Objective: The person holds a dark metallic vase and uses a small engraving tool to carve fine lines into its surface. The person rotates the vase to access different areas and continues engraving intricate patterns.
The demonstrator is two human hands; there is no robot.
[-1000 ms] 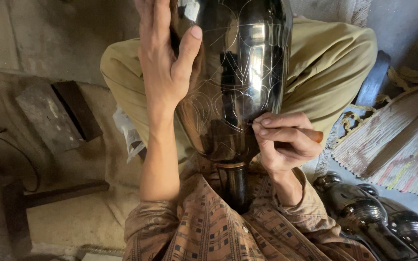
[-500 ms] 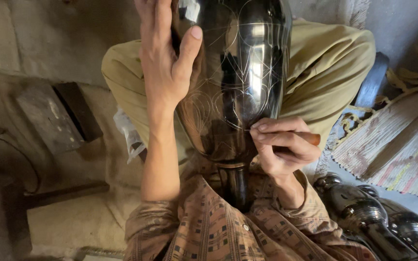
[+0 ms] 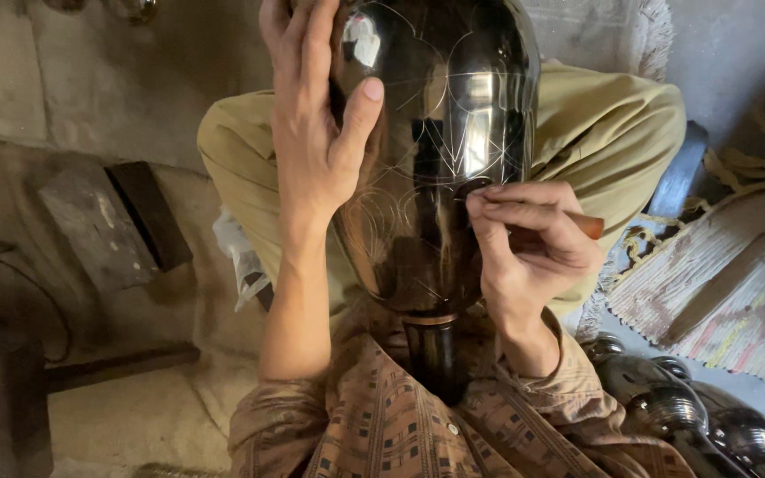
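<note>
A large dark shiny metal vase (image 3: 440,150) with thin engraved line patterns rests on my lap, its narrow neck pointing toward my chest. My left hand (image 3: 312,133) lies flat against the vase's left side, fingers spread, thumb on its front. My right hand (image 3: 529,248) grips a small wooden-handled engraving tool (image 3: 582,221), whose tip presses on the vase's right side. My crossed legs in olive trousers (image 3: 604,124) sit beneath the vase.
Several shiny dark metal vessels (image 3: 683,403) lie at the lower right. A striped woven mat (image 3: 719,283) covers the floor at right. A flat stone block (image 3: 99,226) and a dark slab sit at left on the dusty floor, with a crumpled plastic bag (image 3: 241,261) beside my knee.
My right hand with the tool has crept slightly upward along the vase's right side. The left hand and the vase stay as they were.
</note>
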